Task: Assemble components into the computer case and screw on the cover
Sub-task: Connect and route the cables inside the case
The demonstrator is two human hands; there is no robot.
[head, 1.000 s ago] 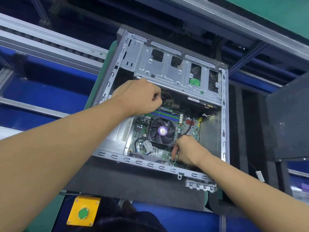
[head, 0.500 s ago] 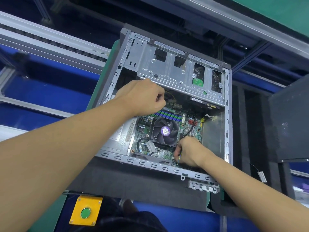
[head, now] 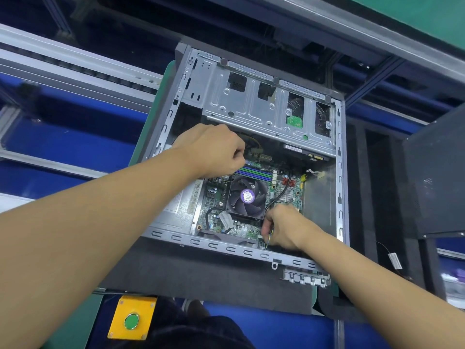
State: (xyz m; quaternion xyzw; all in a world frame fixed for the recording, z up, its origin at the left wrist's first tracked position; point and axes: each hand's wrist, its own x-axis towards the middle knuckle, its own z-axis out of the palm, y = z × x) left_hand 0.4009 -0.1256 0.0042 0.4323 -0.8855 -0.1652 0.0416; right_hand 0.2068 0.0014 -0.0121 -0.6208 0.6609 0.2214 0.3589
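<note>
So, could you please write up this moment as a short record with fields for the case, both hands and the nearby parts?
Case: grey metal computer case, lying with its open side up, no cover on it
Left hand: left hand, fingers curled beside yellow and black cable bundle; grip hidden
Right hand: right hand pinches thin coloured wires at the near edge of the green motherboard
Cooler: black fan with purple label, between the hands
Outside case: yellow box with green button
</note>
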